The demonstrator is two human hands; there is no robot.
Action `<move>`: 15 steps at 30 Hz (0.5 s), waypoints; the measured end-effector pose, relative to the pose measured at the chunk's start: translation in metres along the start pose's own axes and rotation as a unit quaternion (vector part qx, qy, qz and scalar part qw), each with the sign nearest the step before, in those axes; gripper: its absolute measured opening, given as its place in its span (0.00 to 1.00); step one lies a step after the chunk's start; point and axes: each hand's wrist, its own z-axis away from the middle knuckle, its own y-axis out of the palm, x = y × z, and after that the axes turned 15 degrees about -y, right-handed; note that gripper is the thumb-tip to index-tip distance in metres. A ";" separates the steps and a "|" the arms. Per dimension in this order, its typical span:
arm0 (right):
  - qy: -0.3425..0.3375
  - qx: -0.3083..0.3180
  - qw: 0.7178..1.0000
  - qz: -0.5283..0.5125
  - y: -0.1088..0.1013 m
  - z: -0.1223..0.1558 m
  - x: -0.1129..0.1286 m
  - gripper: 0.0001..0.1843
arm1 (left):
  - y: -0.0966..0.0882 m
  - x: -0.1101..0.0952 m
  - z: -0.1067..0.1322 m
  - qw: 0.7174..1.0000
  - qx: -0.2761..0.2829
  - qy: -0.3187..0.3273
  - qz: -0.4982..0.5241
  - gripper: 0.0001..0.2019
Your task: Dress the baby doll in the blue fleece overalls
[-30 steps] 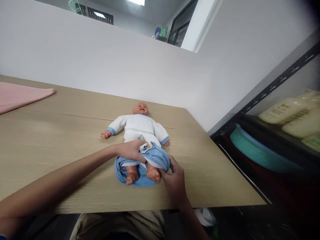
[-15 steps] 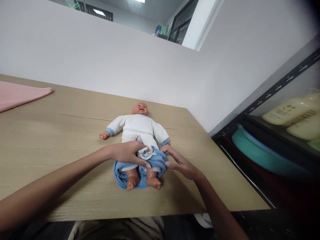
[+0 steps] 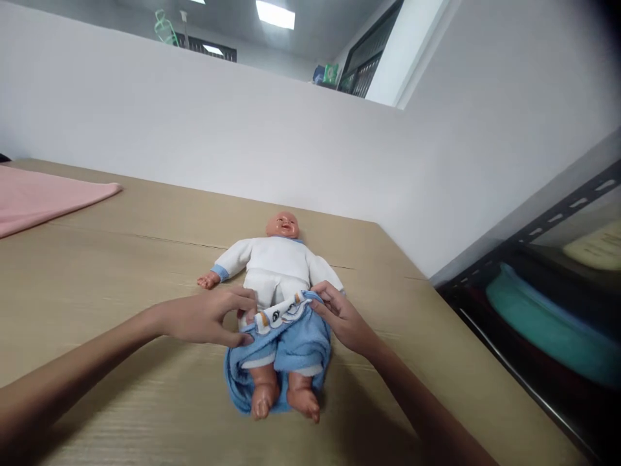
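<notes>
A baby doll [image 3: 277, 259] in a white top with blue cuffs lies on its back, its bare feet toward me. Blue terry pants [image 3: 301, 343] cover its lower legs, and more blue cloth is bunched around and beneath the feet. Along their upper edge runs a white band with an embroidered face and orange patches. My left hand [image 3: 211, 317] grips that edge at the left, thumb below and fingers above. At the opposite end, my right hand [image 3: 344, 318] pinches the waistband between thumb and fingers beside the doll's hip.
The doll lies on a wooden table [image 3: 145, 272] against a white wall [image 3: 233, 129]. A pink cloth [image 3: 48, 197] is at the far left. To the right, a dark metal shelf holds a teal basin [image 3: 543, 323] and a pale yellow bottle [image 3: 596, 246].
My left hand has moved left, off the front of the pants to their left edge. The waistband is now stretched between both hands. The view has tilted slightly.
</notes>
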 end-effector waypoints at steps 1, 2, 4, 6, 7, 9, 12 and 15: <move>0.003 -0.015 1.000 -0.005 0.003 0.001 -0.006 0.21 | 0.004 0.006 -0.003 1.000 0.019 0.005 0.019 0.09; 0.005 -0.029 1.000 -0.010 0.006 0.002 -0.010 0.23 | 0.009 0.013 -0.006 0.998 0.039 0.010 0.043 0.08; 0.017 -0.043 0.999 -0.012 0.009 0.005 -0.016 0.25 | 0.021 0.029 -0.012 0.992 0.039 0.019 0.115 0.10; 0.035 -0.035 0.999 -0.003 0.007 0.009 -0.018 0.27 | 0.033 0.043 -0.019 0.980 0.010 0.014 0.196 0.13; 0.041 -0.024 0.999 0.003 0.004 0.011 -0.018 0.27 | 0.039 0.048 -0.021 0.973 -0.007 0.003 0.232 0.15; 0.050 0.013 0.999 0.014 -0.004 0.013 -0.017 0.27 | 0.047 0.053 -0.026 0.956 -0.035 -0.033 0.289 0.18; 0.049 0.084 0.995 0.032 -0.015 0.015 -0.014 0.26 | 0.051 0.051 -0.028 0.940 -0.054 -0.086 0.325 0.23; 0.037 0.086 0.995 0.028 -0.017 0.016 -0.016 0.23 | 0.046 0.047 -0.024 0.951 -0.080 -0.088 0.286 0.25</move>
